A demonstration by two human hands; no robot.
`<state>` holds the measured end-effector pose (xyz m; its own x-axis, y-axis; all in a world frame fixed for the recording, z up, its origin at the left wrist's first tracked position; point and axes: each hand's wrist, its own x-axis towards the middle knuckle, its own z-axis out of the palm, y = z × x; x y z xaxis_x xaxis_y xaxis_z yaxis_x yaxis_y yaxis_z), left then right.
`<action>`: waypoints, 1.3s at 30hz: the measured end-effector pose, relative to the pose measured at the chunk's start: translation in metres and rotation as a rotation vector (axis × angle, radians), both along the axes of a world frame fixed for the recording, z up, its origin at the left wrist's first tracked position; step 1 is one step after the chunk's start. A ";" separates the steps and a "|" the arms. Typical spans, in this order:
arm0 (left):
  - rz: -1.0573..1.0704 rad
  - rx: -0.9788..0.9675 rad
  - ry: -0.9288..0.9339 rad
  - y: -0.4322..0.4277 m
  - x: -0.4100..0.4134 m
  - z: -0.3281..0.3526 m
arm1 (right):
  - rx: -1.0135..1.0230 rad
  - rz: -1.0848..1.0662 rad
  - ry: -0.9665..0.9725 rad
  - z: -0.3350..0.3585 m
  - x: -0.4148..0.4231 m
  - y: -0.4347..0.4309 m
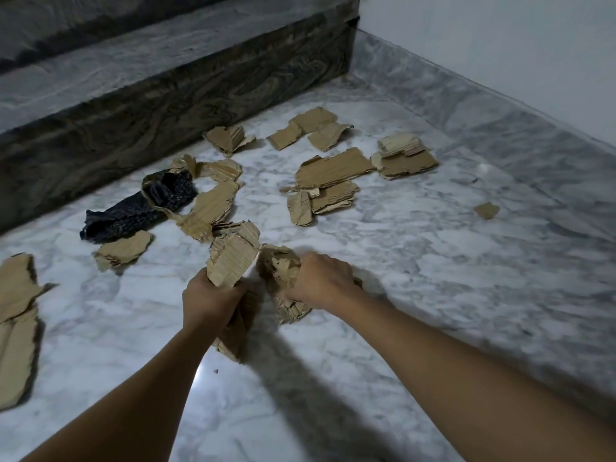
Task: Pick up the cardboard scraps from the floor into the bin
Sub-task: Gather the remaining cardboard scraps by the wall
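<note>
The left hand (pixel 206 301) is closed tight on a bunch of cardboard scraps (pixel 233 258); some bits stick up above the fist and some hang down under it. The right hand (pixel 320 281) is closed on another crumpled bunch (pixel 280 261), and that bunch looks like it touches the marble floor (pixel 433 295) at its low end; the two bunches are just beside each other.

Lots of scraps are not picked up yet; there is a pile near the middle (pixel 333 175), a stack near the wall (pixel 403 155), a few pieces near the step (pixel 230 138), one small bit alone on the right (pixel 486 210), and big long pieces at the left edge (pixel 16 311). A dark cloth thing (pixel 140 208) lies by the step with a torn scrap lying partly on top of it; I cannot tell what it is. No bin shows here, so I think the job is only partly done.

What could go wrong: both hands are full, so loose bits may slip out and fall on the way to the bin; the hanging pieces under the left hand look the most likely to drop. The dark cloth could get grabbed with the scraps by mistake, since they overlap. The small bit on the right is easy to miss.
</note>
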<state>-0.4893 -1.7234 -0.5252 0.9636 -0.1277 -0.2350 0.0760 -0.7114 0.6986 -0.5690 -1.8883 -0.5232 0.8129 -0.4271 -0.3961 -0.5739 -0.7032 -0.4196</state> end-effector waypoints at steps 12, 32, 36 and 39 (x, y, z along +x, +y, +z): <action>-0.174 -0.053 -0.031 -0.053 0.002 0.013 | 0.107 -0.377 -0.186 0.004 -0.024 -0.033; -0.514 0.014 -0.154 -0.189 0.024 0.015 | -0.113 -0.969 -0.095 -0.012 -0.103 -0.270; -0.526 0.053 -0.161 -0.196 0.025 0.008 | -0.109 -1.009 -0.061 -0.020 -0.104 -0.275; -0.531 0.057 -0.173 -0.197 0.022 0.006 | -0.142 -1.047 -0.075 -0.025 -0.104 -0.275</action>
